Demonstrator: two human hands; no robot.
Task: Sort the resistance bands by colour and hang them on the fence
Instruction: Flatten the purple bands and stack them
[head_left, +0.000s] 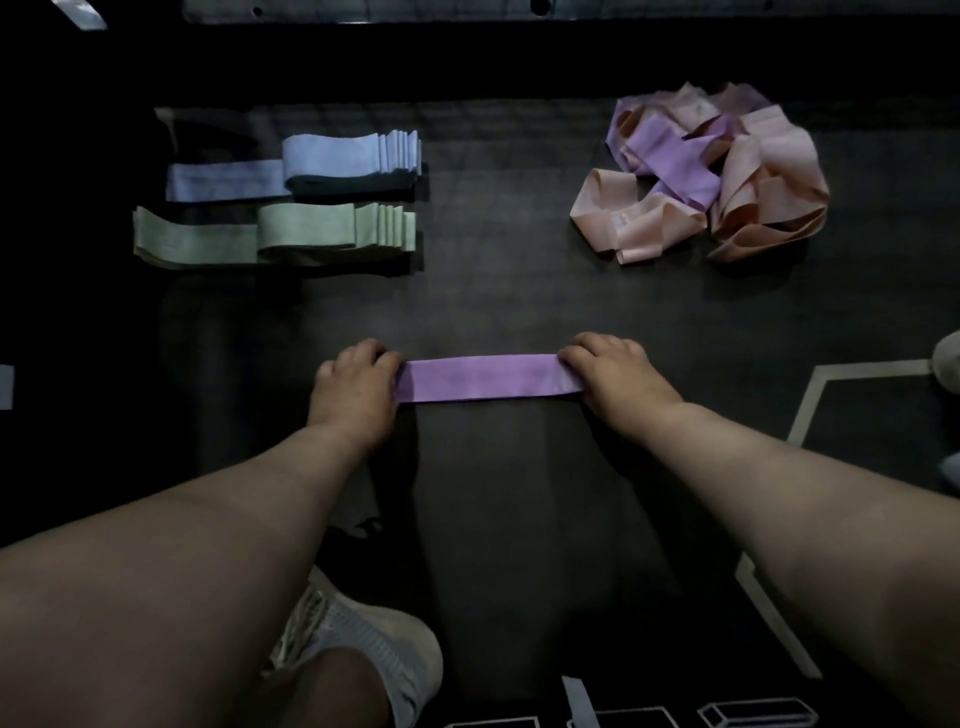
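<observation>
Head view looks down on a dark floor (519, 291), where a purple band (485, 378) lies flat and pulled straight between the person's two hands. The left hand (358, 382) has its fingers curled over the band's left end, and the right hand (610, 371) grips the right end the same way; both hold it down against the floor. Sorting looks roughly half done. A blue stack (332, 163) and a green stack (311, 234) lie neatly folded, one just beside the other, at far left and well apart from the hands. At far right a tangled heap (717, 171) of peach and purple bands is unsorted. The band in hand seems to be the first of a purple pile. No band is seen hanging and no fence can be made out, so the hanging step appears not yet begun.
</observation>
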